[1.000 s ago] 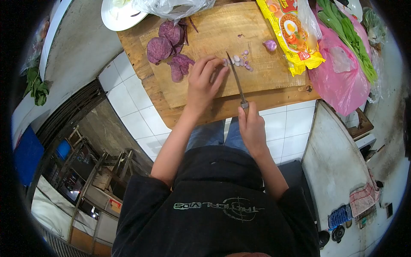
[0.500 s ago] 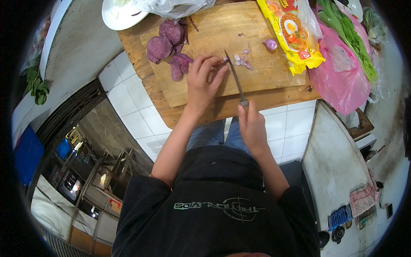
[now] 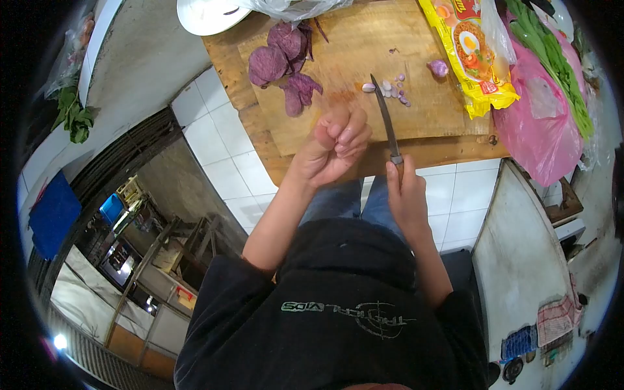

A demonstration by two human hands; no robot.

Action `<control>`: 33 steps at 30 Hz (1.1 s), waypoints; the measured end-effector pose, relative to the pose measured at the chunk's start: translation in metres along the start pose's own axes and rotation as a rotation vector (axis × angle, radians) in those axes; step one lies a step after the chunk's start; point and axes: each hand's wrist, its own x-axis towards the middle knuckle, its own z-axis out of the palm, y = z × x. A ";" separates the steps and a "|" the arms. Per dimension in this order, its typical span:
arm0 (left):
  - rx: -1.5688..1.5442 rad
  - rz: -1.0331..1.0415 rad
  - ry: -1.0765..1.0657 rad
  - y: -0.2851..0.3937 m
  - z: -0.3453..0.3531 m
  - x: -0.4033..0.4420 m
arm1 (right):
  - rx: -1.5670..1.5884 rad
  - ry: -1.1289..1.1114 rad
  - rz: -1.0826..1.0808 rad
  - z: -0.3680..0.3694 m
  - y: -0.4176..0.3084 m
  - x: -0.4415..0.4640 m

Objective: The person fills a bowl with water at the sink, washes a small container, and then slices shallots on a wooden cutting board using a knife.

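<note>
Right hand: I see the right one of the hands (image 3: 408,195), centre right, grasping the handle of a slim, dark-bladed knife (image 3: 388,123), its thumb laid along the grip.
Knife: the narrow, slightly curved blade points toward the top of the frame, tip above the board, dull grey along its length.
Left hand: near the centre, the left hand (image 3: 335,146) is turned palm toward my camera, fingers curled in; I cannot tell whether anything small sits between them.
Shallot pieces: small, glossy, pale violet-white shallot pieces (image 3: 387,88) lie upper centre; one is just left of the blade, the others loosely clustered right of it.
Whole shallot: a rounder, purple-skinned bulb (image 3: 439,68), further right.
Board: a worn, tan wooden cutting board (image 3: 351,49) on the wooden counter (image 3: 442,151).
Purple slices: thick, rough-surfaced dark purple slices (image 3: 267,65), upper left of the board.
</note>
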 end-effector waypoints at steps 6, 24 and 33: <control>0.006 -0.023 -0.042 -0.007 -0.004 0.000 | -0.001 -0.018 0.009 -0.001 0.005 -0.002; 2.102 0.506 0.457 -0.009 -0.018 0.013 | 0.031 -0.020 0.018 0.003 0.013 -0.004; 2.234 0.673 0.372 -0.006 -0.044 0.021 | -0.074 0.001 0.039 0.004 0.016 -0.003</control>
